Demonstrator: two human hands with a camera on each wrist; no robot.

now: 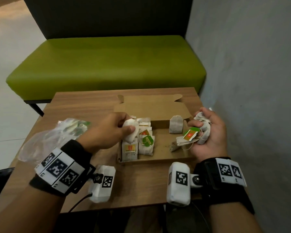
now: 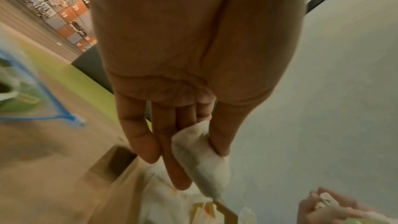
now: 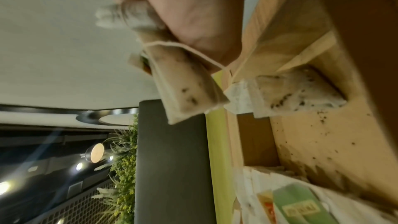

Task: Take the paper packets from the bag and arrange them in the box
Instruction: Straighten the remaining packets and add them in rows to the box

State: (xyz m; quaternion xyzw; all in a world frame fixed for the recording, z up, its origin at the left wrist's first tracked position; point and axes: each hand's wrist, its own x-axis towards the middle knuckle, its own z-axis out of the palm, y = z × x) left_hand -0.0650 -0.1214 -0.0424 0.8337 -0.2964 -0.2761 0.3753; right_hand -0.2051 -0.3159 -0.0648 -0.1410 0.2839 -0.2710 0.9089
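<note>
The small white paper packets with strings and coloured tags are the thing to follow. One white packet point(image 1: 130, 132) is pinched between the thumb and fingers of the left hand point(image 1: 106, 130) and hangs over the left end of the shallow brown cardboard box point(image 1: 158, 159), just above the packets already packed there point(image 1: 138, 145). Those stand in close rows along the box's left side, tags showing green, orange and yellow. A single packet point(image 1: 175, 124) stands upright on its own against the far wall of the box, toward the right, apart from the rows. The right hand point(image 1: 208, 130) lies palm up over the right end of the box, fingers curled round a loose bunch of packets point(image 1: 201, 130) with tangled strings and a green-and-orange tag point(image 1: 191, 134) hanging out; how many it holds I cannot tell, as they are crumpled together.

The step in hand looks like placing: the left hand's packet is to join the rows. The next move calls for setting it down upright against its neighbours without knocking them, then drawing another from the right hand's bunch, where the strings may snag.

The box floor toward the right is bare but for dark specks. The crumpled clear plastic bag point(image 1: 45, 140) lies on the wooden desk point(image 1: 138, 185) to the left of the box, with something green and white still visible inside.
</note>
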